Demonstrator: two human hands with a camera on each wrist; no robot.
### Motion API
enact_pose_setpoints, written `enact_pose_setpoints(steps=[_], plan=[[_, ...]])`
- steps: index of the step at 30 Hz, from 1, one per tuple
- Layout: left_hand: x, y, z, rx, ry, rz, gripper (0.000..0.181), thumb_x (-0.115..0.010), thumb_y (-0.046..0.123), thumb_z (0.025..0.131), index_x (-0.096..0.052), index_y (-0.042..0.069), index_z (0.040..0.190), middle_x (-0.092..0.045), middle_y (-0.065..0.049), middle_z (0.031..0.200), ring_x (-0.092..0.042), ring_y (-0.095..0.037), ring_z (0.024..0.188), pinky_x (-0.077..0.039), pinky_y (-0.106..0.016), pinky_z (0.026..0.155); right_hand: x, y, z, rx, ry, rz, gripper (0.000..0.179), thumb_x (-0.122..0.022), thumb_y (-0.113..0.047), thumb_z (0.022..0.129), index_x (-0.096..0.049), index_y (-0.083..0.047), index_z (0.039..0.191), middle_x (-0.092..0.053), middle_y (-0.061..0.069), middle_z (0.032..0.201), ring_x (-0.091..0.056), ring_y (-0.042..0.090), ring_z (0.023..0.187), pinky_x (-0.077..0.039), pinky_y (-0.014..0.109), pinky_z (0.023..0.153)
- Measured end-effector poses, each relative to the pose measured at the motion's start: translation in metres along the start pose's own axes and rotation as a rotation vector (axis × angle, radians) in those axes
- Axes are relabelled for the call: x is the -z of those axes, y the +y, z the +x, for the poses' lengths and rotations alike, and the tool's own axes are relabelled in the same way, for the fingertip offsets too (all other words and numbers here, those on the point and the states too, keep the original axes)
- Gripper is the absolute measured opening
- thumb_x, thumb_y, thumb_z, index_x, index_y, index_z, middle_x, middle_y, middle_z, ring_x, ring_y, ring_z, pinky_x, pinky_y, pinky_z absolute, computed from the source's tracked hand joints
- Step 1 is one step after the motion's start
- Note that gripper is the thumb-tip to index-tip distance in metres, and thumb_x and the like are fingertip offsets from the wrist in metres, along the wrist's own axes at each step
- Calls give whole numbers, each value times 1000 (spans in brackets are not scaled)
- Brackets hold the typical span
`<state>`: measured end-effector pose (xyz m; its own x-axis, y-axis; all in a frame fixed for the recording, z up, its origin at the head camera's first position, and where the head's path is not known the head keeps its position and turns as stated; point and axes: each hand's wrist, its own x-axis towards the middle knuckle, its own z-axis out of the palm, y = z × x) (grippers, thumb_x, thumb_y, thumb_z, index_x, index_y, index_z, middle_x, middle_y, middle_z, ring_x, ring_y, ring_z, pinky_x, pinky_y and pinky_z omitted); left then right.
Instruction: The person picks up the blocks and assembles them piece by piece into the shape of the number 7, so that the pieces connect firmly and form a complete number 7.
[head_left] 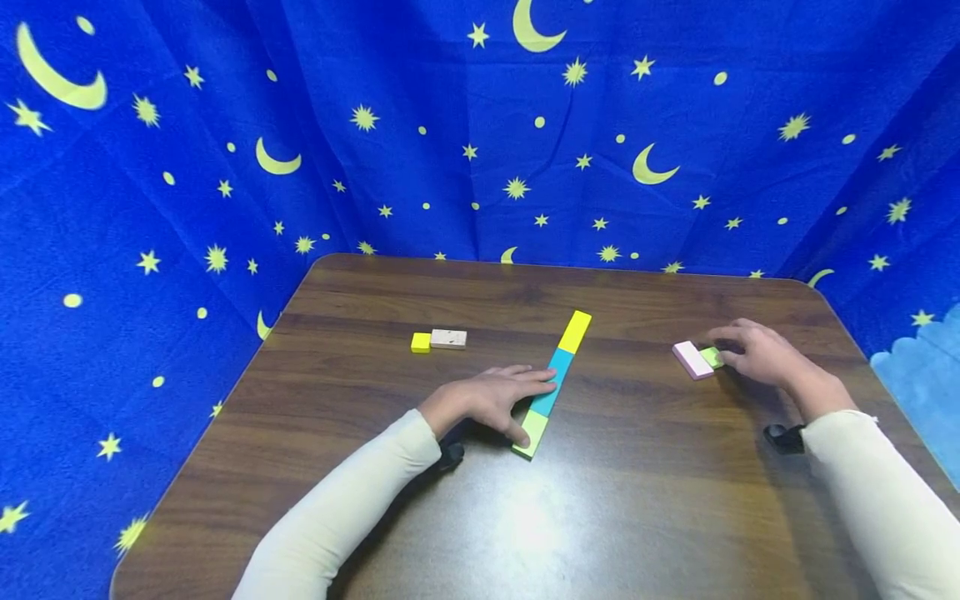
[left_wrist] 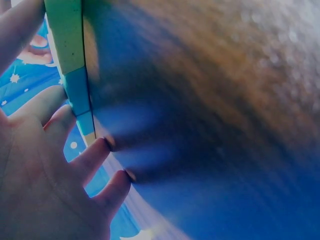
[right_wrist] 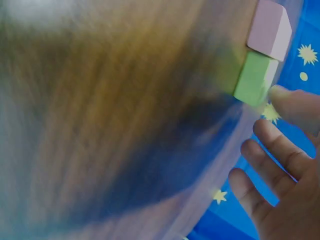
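Observation:
My left hand (head_left: 495,398) lies spread along a straight row of flat blocks. The row has a yellow block (head_left: 575,332) at its far end, a blue stretch (head_left: 561,363) in the middle and a light green block (head_left: 534,429) nearest me. In the left wrist view a seam crosses the blue part (left_wrist: 77,90). The thumb touches the light green block, and fingertips reach the blue. On the right, my right hand (head_left: 761,354) has loosely bent fingers beside a small green block (right_wrist: 255,77), its thumb close to it. That block abuts a pink block (head_left: 693,360).
A small yellow block (head_left: 421,342) and a whitish block (head_left: 448,338) with dark marks sit end to end, left of the row. Everything lies on a brown wooden table (head_left: 600,500). Blue cloth (head_left: 420,167) with moons and stars hangs behind it.

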<state>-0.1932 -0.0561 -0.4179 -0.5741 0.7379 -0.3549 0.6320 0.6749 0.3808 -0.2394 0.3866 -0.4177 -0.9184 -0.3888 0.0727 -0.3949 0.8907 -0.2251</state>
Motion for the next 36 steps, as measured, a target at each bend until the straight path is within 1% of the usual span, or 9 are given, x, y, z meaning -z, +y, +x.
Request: enact_pose_setpoints(steps=[3, 6, 10, 14, 22, 26, 31, 33, 36], plan=[[1, 0, 0, 2, -5, -7, 91, -74, 46, 85, -23, 29, 159, -6, 15, 169, -9, -23, 157, -14, -49, 127, -4, 0, -1, -33, -18, 18, 31, -70, -13, 88, -69, -2, 117, -67, 21, 100, -64, 41, 94, -50, 57, 81], [1, 1, -1, 3, -8, -14, 91, -74, 45, 85, -23, 29, 159, -6, 15, 169, -8, -23, 157, -14, -50, 127, -6, -1, -2, -62, -16, 39, 30, -69, -14, 89, -70, -4, 118, -67, 15, 94, -64, 33, 89, -49, 52, 78], [1, 0, -1, 6, -7, -11, 91, -74, 46, 85, -23, 29, 159, -6, 15, 168, -8, -23, 157, -14, -50, 127, -7, 0, -2, -76, -1, 59, 27, -68, -14, 91, -72, -3, 114, -69, 22, 102, -65, 43, 97, -49, 57, 84], [0, 0, -1, 7, -5, -9, 91, -74, 46, 85, -23, 30, 159, -6, 15, 168, -8, -23, 157, -14, -49, 127, -8, 0, -2, -98, -21, 75, 29, -69, -20, 91, -73, -1, 112, -68, 27, 110, -63, 49, 103, -48, 61, 87], [-1, -1, 0, 10, 4, 2, 92, -75, 47, 84, -23, 30, 159, -7, 16, 168, -9, -23, 157, -15, -49, 127, -2, 2, 2, -181, -98, 62, 38, -69, -26, 91, -68, -2, 121, -68, 25, 104, -62, 43, 99, -47, 62, 86], [-1, -1, 0, 4, 4, 3, 92, -75, 47, 84, -23, 31, 159, -7, 16, 168, -10, -23, 157, -15, -49, 127, -3, 4, 0, -172, -110, 66, 41, -71, -24, 88, -67, 1, 120, -66, 29, 108, -62, 44, 99, -48, 61, 85], [1, 0, 0, 4, 3, -3, 92, -75, 46, 84, -23, 30, 158, -8, 15, 168, -10, -23, 157, -15, -49, 127, -5, 7, -3, -131, -75, 57, 38, -71, -17, 86, -67, 1, 119, -65, 31, 110, -62, 47, 100, -48, 60, 84], [1, 0, 0, 4, 1, -5, 92, -75, 46, 85, -23, 30, 159, -7, 14, 169, -9, -23, 157, -15, -49, 127, -4, 7, -4, -130, -75, 58, 38, -71, -17, 86, -67, 0, 120, -65, 32, 113, -61, 49, 102, -47, 61, 85], [2, 0, -1, 3, -2, 0, 92, -75, 47, 85, -23, 30, 159, -7, 14, 169, -9, -24, 157, -15, -49, 127, -3, 7, -4, -145, -94, 61, 39, -73, -19, 85, -68, -1, 119, -64, 31, 112, -62, 48, 101, -48, 60, 84]])
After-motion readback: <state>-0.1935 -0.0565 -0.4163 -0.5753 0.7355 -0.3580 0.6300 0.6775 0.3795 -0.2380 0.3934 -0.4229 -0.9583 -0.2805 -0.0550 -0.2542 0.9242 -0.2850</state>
